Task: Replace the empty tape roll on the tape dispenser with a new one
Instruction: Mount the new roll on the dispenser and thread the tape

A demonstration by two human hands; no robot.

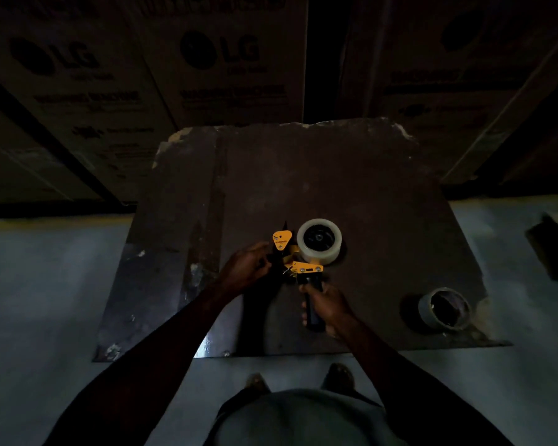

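A yellow and black tape dispenser (298, 262) lies on a dark worn table (351, 175). A full clear tape roll (319, 241) sits on its spool. My right hand (327, 309) is wrapped around the black handle. My left hand (247, 267) touches the front end by the yellow plate; whether its fingers pinch tape there is too dark to tell. An empty tape roll core (445, 309) lies on its side near the table's right front corner, apart from both hands.
Large printed cardboard boxes (219, 62) stand stacked behind the table. The pale floor (45, 284) surrounds the table. My feet (300, 379) show below its front edge. A dark object (551, 243) lies on the floor at the right.
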